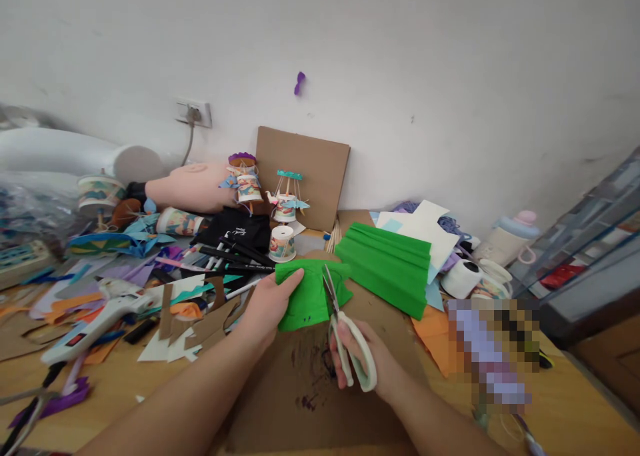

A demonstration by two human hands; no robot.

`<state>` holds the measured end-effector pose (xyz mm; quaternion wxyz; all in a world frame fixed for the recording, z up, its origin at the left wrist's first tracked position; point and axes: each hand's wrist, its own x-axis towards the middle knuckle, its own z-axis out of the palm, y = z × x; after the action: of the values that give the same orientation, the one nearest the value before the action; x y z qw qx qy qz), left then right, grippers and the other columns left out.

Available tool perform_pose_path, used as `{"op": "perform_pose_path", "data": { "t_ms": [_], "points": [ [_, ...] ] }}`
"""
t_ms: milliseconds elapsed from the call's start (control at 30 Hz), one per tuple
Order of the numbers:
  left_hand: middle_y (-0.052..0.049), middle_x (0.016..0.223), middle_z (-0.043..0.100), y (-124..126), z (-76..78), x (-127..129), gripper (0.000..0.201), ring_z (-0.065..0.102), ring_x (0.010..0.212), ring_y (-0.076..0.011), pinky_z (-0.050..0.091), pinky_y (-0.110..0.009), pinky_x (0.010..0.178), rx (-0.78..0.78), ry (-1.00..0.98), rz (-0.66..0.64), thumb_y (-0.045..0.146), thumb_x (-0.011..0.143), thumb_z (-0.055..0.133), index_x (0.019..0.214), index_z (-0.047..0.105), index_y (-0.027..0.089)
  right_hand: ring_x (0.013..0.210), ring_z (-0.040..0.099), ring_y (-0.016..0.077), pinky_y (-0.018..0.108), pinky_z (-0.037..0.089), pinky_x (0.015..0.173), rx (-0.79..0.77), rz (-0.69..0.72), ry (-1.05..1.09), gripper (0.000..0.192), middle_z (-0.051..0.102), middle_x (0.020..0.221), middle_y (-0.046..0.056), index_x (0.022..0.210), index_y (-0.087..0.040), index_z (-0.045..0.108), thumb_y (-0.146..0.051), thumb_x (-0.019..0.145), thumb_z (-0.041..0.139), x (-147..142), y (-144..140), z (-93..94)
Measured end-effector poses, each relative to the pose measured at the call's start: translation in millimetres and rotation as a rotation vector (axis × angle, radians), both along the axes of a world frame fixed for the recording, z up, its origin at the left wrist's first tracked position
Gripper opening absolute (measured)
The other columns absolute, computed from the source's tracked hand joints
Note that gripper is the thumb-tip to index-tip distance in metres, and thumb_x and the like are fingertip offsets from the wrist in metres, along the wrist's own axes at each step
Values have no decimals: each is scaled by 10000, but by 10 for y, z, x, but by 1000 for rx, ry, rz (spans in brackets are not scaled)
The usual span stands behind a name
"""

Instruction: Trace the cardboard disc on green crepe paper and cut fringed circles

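the green paper point(306, 296) is pinned on the cardboard sheet point(300, 389) by the left hand point(270, 306); scissors point(345, 336), clenched in the right hand point(373, 366), are best advanced in short, steady snips, fingers kept aside.

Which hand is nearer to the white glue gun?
Left. The left hand holds the green paper, to the right of the glue gun; the right hand, on the scissors, is farther right.
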<state>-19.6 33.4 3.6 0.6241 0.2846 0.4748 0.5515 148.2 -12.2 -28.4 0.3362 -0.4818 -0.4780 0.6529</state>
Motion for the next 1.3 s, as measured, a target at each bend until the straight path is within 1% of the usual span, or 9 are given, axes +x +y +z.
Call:
{"op": "perform_pose_path", "data": {
  "t_ms": [167,467,767,833,900,1000,1067,1167,1300],
  "points": [
    [-68,850,789,-25,-15,31,159,738,768,-257,595,-361,705,28,88,-56,318,709,757,802,729,191,315,510,93,180,322,302,-47,20,55,712,539,460,-38,660,-164,524,-872,586,547,-1,-17,38],
    [-82,959,779,-26,-197,58,355,711,864,-288,547,-391,799,181,258,-174,440,686,740,916,736,170,322,499,91,182,293,329,-31,-74,21,716,544,410,-16,592,-172,520,-888,601,503,20,-1,92],
    [-72,900,780,-18,-155,51,293,704,793,-268,552,-364,721,145,249,-201,406,676,756,861,747,180,287,418,69,193,267,319,33,-255,58,654,478,404,-59,620,-186,505,-837,625,570,16,46,126],
    [-54,837,782,-26,-134,29,254,703,727,-245,553,-341,675,125,241,-303,388,672,764,831,747,191,324,449,77,201,303,342,65,-339,91,616,516,455,-47,650,-186,515,-795,638,610,48,81,154],
    [-41,788,780,-47,-112,-2,207,700,673,-226,549,-313,632,126,271,-480,362,685,757,807,748,194,376,483,88,209,334,368,91,-364,89,547,556,524,-38,697,-183,541,-704,632,697,84,109,193],
    [-21,770,779,-95,-74,-41,162,705,664,-212,540,-272,603,163,363,-740,325,712,735,816,756,202,457,472,86,203,334,403,93,-292,68,446,543,586,-52,766,-178,602,-518,576,820,123,117,251],
    [-10,754,776,-115,-50,-55,150,704,656,-207,531,-251,582,176,425,-817,320,704,739,799,759,206,494,428,78,197,315,430,112,-243,64,408,503,574,-64,748,-174,622,-441,539,850,131,106,276],
    [-8,731,772,-97,-38,-67,156,695,632,-200,521,-243,565,166,444,-810,320,667,771,770,762,203,509,375,74,203,300,456,202,-285,71,363,468,556,-69,692,-181,604,-395,527,847,123,97,283],
    [-65,795,782,-20,-68,-78,241,708,681,-221,543,-278,629,89,277,-702,299,624,819,820,770,168,493,341,70,208,287,448,270,-475,101,324,465,577,-65,690,-189,585,-352,539,821,108,121,257]
  ]
}}
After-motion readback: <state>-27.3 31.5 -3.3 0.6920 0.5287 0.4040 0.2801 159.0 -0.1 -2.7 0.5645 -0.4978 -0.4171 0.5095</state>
